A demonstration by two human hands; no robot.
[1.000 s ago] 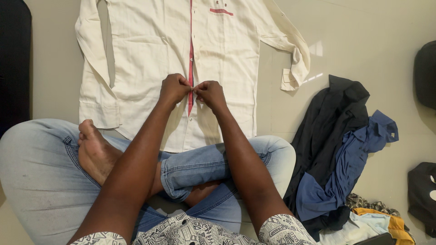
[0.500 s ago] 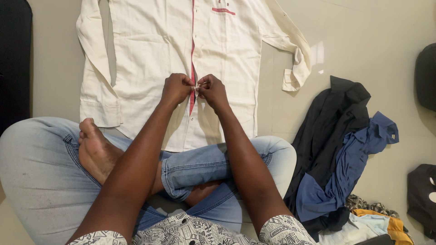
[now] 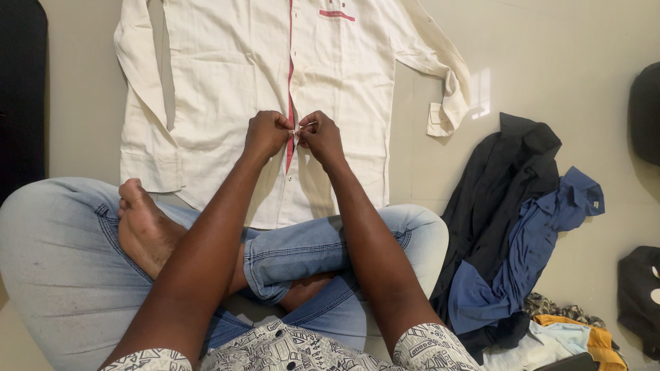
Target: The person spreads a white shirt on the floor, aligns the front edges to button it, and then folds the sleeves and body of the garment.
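A cream shirt (image 3: 227, 103) is spread flat on the floor (image 3: 550, 62), front up, its hem against the crossed legs. The red-edged placket (image 3: 291, 75) is pinched at mid-length by both hands: the left hand (image 3: 265, 134) from one side, the right hand (image 3: 320, 137) from the other, fingers pressed together on the cloth edges. Compared with half a second ago, the hands are seen almost unmoved. A heap of dark and blue clothes (image 3: 519, 227) lies near the floor's right edge.
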